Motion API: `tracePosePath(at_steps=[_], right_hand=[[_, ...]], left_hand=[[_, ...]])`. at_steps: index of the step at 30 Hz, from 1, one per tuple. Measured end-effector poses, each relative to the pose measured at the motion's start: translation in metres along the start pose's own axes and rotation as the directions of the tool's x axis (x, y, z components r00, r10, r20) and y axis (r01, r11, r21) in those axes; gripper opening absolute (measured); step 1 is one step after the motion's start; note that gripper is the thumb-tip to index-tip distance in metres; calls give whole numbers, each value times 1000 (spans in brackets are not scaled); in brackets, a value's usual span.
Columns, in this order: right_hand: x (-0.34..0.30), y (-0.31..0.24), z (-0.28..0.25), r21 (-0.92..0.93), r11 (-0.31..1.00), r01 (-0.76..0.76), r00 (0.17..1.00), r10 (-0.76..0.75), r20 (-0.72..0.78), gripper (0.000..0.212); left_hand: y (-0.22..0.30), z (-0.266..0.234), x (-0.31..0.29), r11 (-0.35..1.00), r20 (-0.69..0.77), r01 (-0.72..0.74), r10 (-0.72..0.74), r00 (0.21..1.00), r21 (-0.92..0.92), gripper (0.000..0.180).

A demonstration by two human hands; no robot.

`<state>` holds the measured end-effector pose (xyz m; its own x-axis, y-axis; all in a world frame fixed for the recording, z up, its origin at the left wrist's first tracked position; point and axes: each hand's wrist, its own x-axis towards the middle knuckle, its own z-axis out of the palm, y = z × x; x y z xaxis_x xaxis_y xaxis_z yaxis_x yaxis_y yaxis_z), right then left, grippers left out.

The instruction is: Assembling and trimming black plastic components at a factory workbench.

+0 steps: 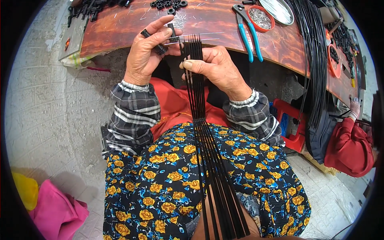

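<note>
My left hand (141,52) is raised near the table edge, its fingers closed around small black plastic tubular parts (173,33). Thin silver wires (210,39) stretch sideways from these fingers across the tips of a bundle of slim black ribs (197,86). My right hand (218,70) pinches that bundle just below the tips, thumb in front. The ribs are gathered at a joint over my lap, then fan out toward me down the flowered apron (156,184). Whether the wires pass through the rib tips is too fine to tell.
On the reddish wooden table (120,32) lie blue-handled pliers (245,32), a red bowl of metal bits (273,23) and black ring parts (162,5). Black ribs (316,76) hang over the right edge. A co-worker's red sleeve (346,140) shows at far right.
</note>
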<state>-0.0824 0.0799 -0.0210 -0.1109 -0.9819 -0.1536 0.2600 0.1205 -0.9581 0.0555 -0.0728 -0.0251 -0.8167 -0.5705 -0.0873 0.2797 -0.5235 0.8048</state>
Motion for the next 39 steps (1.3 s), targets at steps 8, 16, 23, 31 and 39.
tracePosePath(at_steps=[8,16,23,31,39], right_hand=[[0,0,1,-5,1000,2,1000,-2,1,19],[2,6,0,45,998,40,999,-40,6,19],[1,1,-2,-28,999,38,999,-38,9,18],[1,5,-2,-11,1000,26,999,-26,-20,18],[1,4,3,-81,996,24,997,-30,-69,17]], left_hand=[[-2,-5,0,999,5,-3,3,1000,-32,33],[-7,-10,-1,998,105,-48,51,993,-29,38],[-10,-5,-3,1000,16,-27,27,1000,-4,43],[-11,-3,0,999,47,-27,29,998,-29,43],[-20,-8,-1,997,60,-52,55,997,-61,43]])
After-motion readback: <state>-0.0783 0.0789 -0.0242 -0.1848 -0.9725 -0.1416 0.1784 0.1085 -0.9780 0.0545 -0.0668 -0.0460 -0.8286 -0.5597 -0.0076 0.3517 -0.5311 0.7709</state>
